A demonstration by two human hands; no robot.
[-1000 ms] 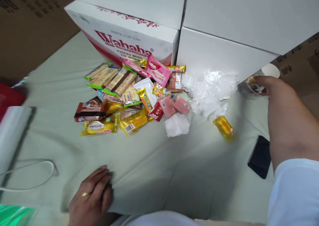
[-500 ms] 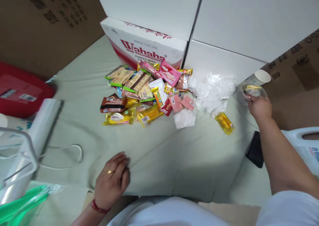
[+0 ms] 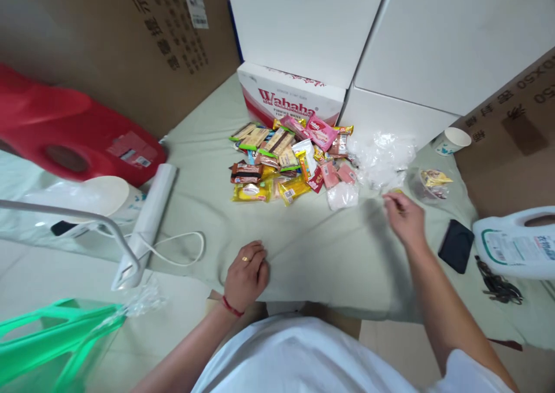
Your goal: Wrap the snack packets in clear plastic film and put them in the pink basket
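My left hand (image 3: 246, 274) rests on the pale green cloth, fingers curled in, holding nothing visible. Raised over the cloth at the right, my right hand (image 3: 405, 217) has its fingers drawn together; whether anything is between them is hidden. Just past its fingertips shows a sliver of a yellow snack packet (image 3: 395, 191), mostly covered by the hand. To the right of that hand stands a clear plastic bowl (image 3: 418, 188) with wrapped snacks inside. A heap of wrapped wafers, cakes and biscuits (image 3: 277, 144) lies in the middle, beside crumpled clear wrappers (image 3: 381, 159).
White boxes and a Wahaha carton (image 3: 295, 101) wall off the back. A paper cup (image 3: 451, 141), black phone (image 3: 456, 245), keys (image 3: 498, 283) and white jug (image 3: 515, 243) sit right. Left are a red jug (image 3: 78, 127), plastic roll (image 3: 150, 219) and cable (image 3: 202, 248).
My right hand has left the plastic bowl and moved left to the yellow packet. The view has shifted, bringing more of the left side into sight. My left hand stays on the cloth.
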